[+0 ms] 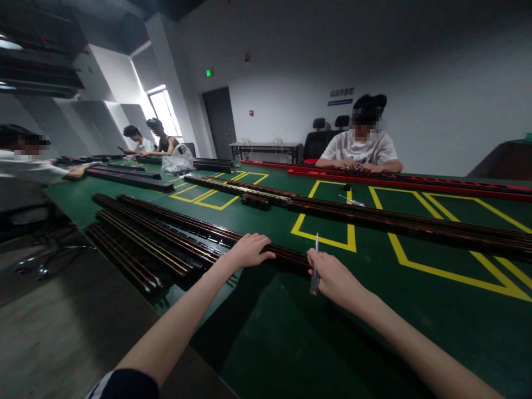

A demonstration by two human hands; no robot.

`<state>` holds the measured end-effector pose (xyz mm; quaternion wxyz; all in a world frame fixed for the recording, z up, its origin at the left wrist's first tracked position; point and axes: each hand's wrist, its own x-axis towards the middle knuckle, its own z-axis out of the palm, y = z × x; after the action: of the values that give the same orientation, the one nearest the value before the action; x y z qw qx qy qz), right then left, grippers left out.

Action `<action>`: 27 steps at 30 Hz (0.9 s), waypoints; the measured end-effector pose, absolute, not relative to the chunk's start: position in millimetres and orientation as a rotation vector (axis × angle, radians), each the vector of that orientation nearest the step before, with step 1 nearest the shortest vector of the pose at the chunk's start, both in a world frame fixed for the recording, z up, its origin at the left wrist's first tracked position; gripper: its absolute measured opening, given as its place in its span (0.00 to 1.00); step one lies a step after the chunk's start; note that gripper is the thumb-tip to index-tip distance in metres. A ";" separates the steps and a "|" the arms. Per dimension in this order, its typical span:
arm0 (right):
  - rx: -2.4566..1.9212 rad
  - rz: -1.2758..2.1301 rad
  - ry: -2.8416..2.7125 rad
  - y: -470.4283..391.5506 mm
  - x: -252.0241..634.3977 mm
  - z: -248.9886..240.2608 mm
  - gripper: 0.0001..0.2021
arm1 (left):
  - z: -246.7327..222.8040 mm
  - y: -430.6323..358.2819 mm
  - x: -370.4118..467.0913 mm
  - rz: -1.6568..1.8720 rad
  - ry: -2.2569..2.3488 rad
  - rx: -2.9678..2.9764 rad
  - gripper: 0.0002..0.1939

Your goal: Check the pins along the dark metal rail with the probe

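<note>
A long dark strip with coppery edges (286, 254) lies across the green table. Over its middle part rests my left hand (250, 250), palm down, fingers wrapped over the strip and thumb pointing right. My right hand (328, 270) is at the strip's right end, with its fingers closed round a slim screwdriver-like tool (315, 282); the tool's thin tip points up and away. Part of the strip is hidden under both hands.
More dark strips (141, 238) lie side by side at the left table edge. Long brown strips (332, 208) and red rails (415, 182) cross farther back. Yellow tape (324, 240) marks the table (266, 332). A plastic bag (178, 160) stands back left. Several people sit around.
</note>
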<state>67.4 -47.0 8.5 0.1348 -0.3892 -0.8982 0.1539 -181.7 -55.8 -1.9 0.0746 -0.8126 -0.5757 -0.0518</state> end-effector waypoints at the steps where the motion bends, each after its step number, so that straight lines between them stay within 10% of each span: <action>1: -1.150 0.462 -2.608 -46.1 68.0 8.1 0.04 | -1.8 -55.3 -187.5 -0.159 -1.734 -2.438 0.20; 27: -1.009 0.460 -2.578 -63.7 -68.1 1.5 0.06 | 3.3 -62.7 -349.4 -0.198 -2.260 -2.370 0.23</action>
<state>-68.1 -63.7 1.5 0.1667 -0.3546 -0.9058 0.1615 -349.4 -62.7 3.3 -0.0698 -0.7206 -0.6872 -0.0602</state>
